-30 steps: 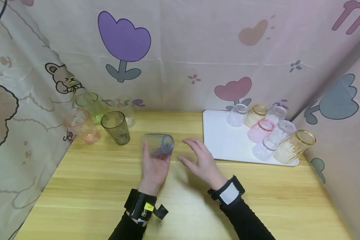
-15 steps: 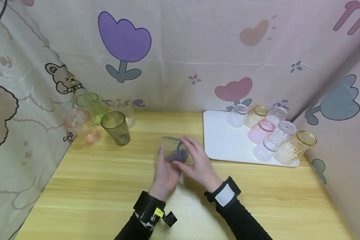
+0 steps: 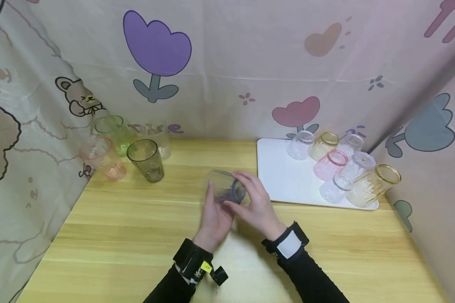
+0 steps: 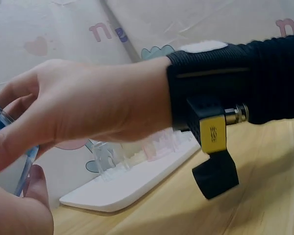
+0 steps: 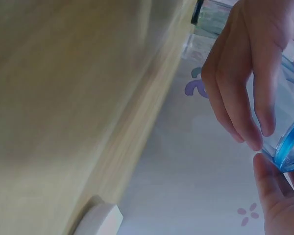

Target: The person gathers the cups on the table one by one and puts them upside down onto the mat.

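A clear blue-tinted glass [image 3: 224, 183] lies sideways in the air above the table, its thick blue ring end toward the right. My left hand [image 3: 216, 221] holds it from below, palm up, with the thumb along its near left side. Thumb and fingers of my right hand [image 3: 259, 206] pinch the ring end. In the right wrist view, the blue ring [image 5: 290, 144] sits by the right fingertips, and the left fingers lie along the glass wall. The left wrist view shows only the glass edge [image 4: 27, 169] between the hands.
A white tray [image 3: 277, 176] at the right carries several upside-down glasses, with an amber glass [image 3: 371, 185] near its right corner. At the left stand upright glasses: smoky [image 3: 145, 162], pink [image 3: 104, 160], green [image 3: 115, 132] and clear [image 3: 160, 141]. Printed curtain [image 3: 227, 50] borders the table [image 3: 117, 244].
My left hand has carried the glass to the right. My right hand, earlier apart from it, has taken hold of its ring end, and both have since shifted slightly right.
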Available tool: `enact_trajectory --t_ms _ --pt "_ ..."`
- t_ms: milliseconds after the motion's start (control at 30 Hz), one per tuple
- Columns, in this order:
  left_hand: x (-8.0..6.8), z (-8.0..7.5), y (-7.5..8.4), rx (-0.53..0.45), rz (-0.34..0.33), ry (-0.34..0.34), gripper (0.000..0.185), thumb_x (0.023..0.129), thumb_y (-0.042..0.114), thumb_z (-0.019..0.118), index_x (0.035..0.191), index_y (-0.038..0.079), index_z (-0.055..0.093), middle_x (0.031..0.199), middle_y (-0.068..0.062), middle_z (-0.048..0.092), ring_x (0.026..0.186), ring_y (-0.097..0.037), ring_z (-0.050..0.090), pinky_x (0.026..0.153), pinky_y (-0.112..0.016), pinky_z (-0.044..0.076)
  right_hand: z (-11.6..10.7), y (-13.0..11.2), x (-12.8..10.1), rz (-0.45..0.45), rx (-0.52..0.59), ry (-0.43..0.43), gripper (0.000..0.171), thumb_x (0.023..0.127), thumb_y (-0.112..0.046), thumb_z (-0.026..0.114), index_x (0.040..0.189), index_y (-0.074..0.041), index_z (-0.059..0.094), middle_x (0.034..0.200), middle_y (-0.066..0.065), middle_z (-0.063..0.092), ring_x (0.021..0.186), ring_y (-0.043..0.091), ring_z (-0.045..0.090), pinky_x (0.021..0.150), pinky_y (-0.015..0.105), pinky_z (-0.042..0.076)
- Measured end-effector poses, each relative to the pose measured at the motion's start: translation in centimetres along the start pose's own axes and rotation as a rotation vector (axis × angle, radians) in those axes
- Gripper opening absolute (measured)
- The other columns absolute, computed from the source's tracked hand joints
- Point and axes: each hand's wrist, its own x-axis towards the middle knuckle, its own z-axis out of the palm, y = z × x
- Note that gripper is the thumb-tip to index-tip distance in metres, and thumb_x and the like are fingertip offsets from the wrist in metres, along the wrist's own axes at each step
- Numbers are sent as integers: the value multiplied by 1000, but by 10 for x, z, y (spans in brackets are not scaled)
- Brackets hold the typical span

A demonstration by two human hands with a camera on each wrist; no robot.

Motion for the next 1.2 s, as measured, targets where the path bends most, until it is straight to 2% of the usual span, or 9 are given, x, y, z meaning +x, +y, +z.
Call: enact_trajectory --t_ms 167,300,400,600,733,867,967,1100,1200 --pt "3 6 -2 61 -6 -19 86 98 72 49 154 10 31 130 -5 54 106 -11 61 93 -18 53 -11 3 4 57 17 41 87 68 -1 95 144 2 53 142 20 57 131 35 56 118 36 41" --pt "7 9 -2 105 2 -57 86 98 71 49 151 4 34 124 -5 58 104 -11 63 95 -19 54 -22 3 8 109 40 84 88 69 0 95 146 1 52 144 19 57 131 33 57 114 36 45" --pt "11 11 -2 123 19 -72 77 98 67 53 142 5 41 121 -6 59 104 -13 64 100 -24 54 -30 4 11 142 39 124 87 71 -3 95 147 -1 53 145 17 57 129 30 57 109 38 49" --pt "21 14 2 240 60 -64 37 106 40 57 122 7 58 121 -4 64 112 -17 65 108 -34 52 -49 8 20 167 10 205 83 71 -3 95 144 -1 56 143 17 59 129 29 57 104 38 53" --pt "30 17 4 374 85 -28 27 105 23 63 124 5 60 126 -9 65 115 -21 64 105 -37 54 -64 14 23 174 -32 244 82 69 -2 95 142 0 58 141 19 59 127 30 57 103 29 52" --pt "42 24 3 549 133 2 26 102 17 68 122 1 62 123 -16 67 105 -21 65 100 -43 56 -80 24 26 186 -69 289 80 68 0 95 141 0 60 139 19 61 124 29 58 101 22 50" --pt "52 27 -2 741 176 -32 24 99 15 71 116 -1 67 114 -18 70 94 -16 66 91 -41 59 -94 33 29 205 -109 305 79 69 -1 95 140 -1 61 137 19 62 120 28 59 98 17 49" --pt "61 32 -7 1090 206 -191 19 97 15 73 111 2 72 107 -9 72 89 -15 67 80 -32 60 -114 45 34 284 -187 278 75 74 -6 93 142 -3 61 136 19 63 119 29 59 93 17 47" --pt "65 36 -12 1368 200 -366 15 98 15 72 110 6 75 107 -2 72 92 -16 67 80 -27 58 -130 54 40 389 -255 214 71 78 -13 91 143 -5 61 136 22 62 120 34 58 94 30 47"
